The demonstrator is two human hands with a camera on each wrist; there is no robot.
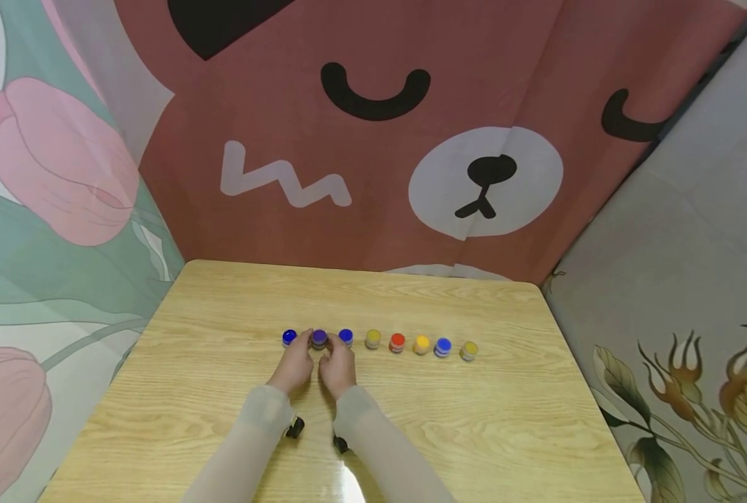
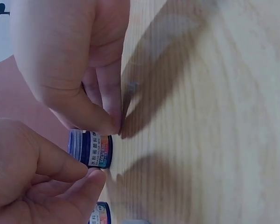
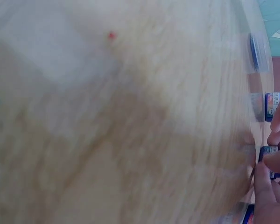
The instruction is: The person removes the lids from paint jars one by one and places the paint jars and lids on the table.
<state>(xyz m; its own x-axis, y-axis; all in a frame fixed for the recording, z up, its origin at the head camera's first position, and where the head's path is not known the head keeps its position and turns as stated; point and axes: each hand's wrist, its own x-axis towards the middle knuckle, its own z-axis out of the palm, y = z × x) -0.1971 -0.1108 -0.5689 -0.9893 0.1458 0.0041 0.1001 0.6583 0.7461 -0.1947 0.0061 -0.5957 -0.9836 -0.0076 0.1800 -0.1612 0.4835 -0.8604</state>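
In the head view, a small paint jar (image 1: 319, 340) with a dark purple lid stands on the wooden table, between both hands. My left hand (image 1: 294, 363) holds it from the left with curled fingers, and my right hand (image 1: 338, 366) holds it from the right. The left wrist view shows the jar's printed label (image 2: 98, 148), with fingertips of both hands at its sides. Close beside my left hand is a blue-lidded jar (image 1: 289, 338); another blue-lidded jar (image 1: 345, 336) stands partly behind my right hand. The held jar is half covered by fingers in the right wrist view.
The row continues rightward with an olive-yellow jar (image 1: 373, 339), a red jar (image 1: 397, 342), an orange-yellow jar (image 1: 421, 344), a blue jar (image 1: 443, 347) and another olive-yellow jar (image 1: 469, 351). Printed fabric hangs behind the table (image 1: 505, 419) and along its sides.
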